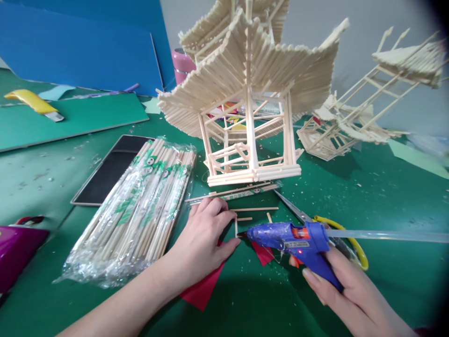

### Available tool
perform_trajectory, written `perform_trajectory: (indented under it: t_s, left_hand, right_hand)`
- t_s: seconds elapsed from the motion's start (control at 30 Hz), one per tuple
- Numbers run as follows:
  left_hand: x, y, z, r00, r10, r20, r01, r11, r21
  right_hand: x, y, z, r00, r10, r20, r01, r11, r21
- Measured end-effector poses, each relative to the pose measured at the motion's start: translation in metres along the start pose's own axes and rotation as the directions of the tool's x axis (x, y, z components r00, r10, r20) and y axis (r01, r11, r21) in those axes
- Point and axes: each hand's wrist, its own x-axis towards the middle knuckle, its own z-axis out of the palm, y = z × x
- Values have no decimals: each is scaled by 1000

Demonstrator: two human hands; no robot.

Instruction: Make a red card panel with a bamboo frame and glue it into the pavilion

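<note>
My right hand (345, 281) is wrapped round the handle of a blue glue gun (280, 235), a clear glue stick (386, 235) poking out of its back. The gun's dark nozzle points left at a short wooden stick (236, 227). That stick stands between the thumb and fingers of my left hand (208, 229), which seem to pinch it. Close by lie a small cut stick (244, 219) and a longer stick (259, 209). Under my left hand is red paper (203, 290). A pavilion model (254, 175) built of sticks stands just beyond.
Bagged chopsticks (140, 206) lie at left, partly over a dark flat tray or tablet (105, 175). Yellow-handled scissors (298, 210) rest behind the glue gun. Further back are a yellow cutter (35, 104), a pink cup (181, 63) and a second stick model (365, 107), tilted.
</note>
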Motion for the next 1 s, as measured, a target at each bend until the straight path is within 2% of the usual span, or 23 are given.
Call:
perform_trajectory:
  t_s: [0.23,0.4,0.57,0.77,1.0]
  left_hand:
    - [0,-1,1,1000,0,-5,0,1000,3]
    - [0,-1,0,1000,2,-4,-2,1000,10]
    - [1,-2,1,1000,6,-8,-6,1000,7]
    - [0,-1,1,1000,7,-17,-7,1000,11]
    - [0,0,-1,1000,9,-4,-9,1000,20]
  right_hand:
    - [1,7,0,998,17,59,-15,999,-29]
    - [6,11,-1,990,-25,135,37,995,-87]
    - [8,8,0,993,-5,117,14,997,-76]
    - [6,13,-3,985,-46,164,67,990,-123]
    - [0,9,-4,993,-39,116,51,994,-98]
